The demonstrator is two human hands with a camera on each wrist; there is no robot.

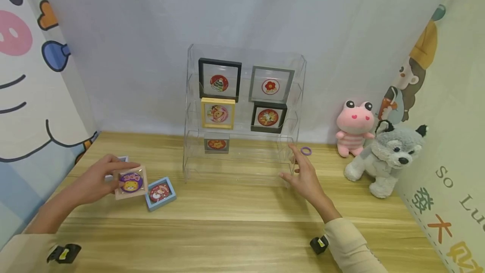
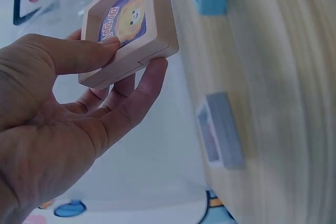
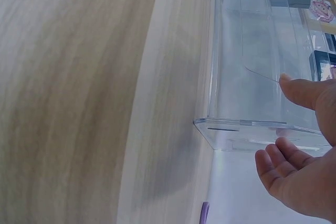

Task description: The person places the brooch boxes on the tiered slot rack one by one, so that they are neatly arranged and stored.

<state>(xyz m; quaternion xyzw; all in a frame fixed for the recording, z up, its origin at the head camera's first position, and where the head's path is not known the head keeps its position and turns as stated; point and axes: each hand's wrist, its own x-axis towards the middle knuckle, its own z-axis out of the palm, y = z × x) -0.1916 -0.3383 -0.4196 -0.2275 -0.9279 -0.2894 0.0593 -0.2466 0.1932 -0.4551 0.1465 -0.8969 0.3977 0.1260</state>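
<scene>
My left hand (image 1: 96, 182) grips a pale pink square frame (image 1: 130, 182) at its edge, thumb on the front and fingers beneath. A round purple badge with a yellow cartoon face shows inside it. Just right of it, a light blue frame (image 1: 161, 194) lies on the table. Partly hidden behind the hand is a grey-white frame (image 2: 223, 129). My right hand (image 1: 305, 180) is at the right end of a clear tiered display rack (image 1: 242, 153), thumb at the front and fingers outside the side wall, spread apart. Whether it presses the rack I cannot tell.
On the rack stand a black frame (image 1: 201, 79), a grey frame (image 1: 251, 83), a yellow frame (image 1: 203, 113), another black frame (image 1: 269, 129) and a small grey frame (image 1: 206, 144). To the right are a purple ring (image 1: 310, 151), a pink plush (image 1: 354, 123) and a plush husky (image 1: 398, 148).
</scene>
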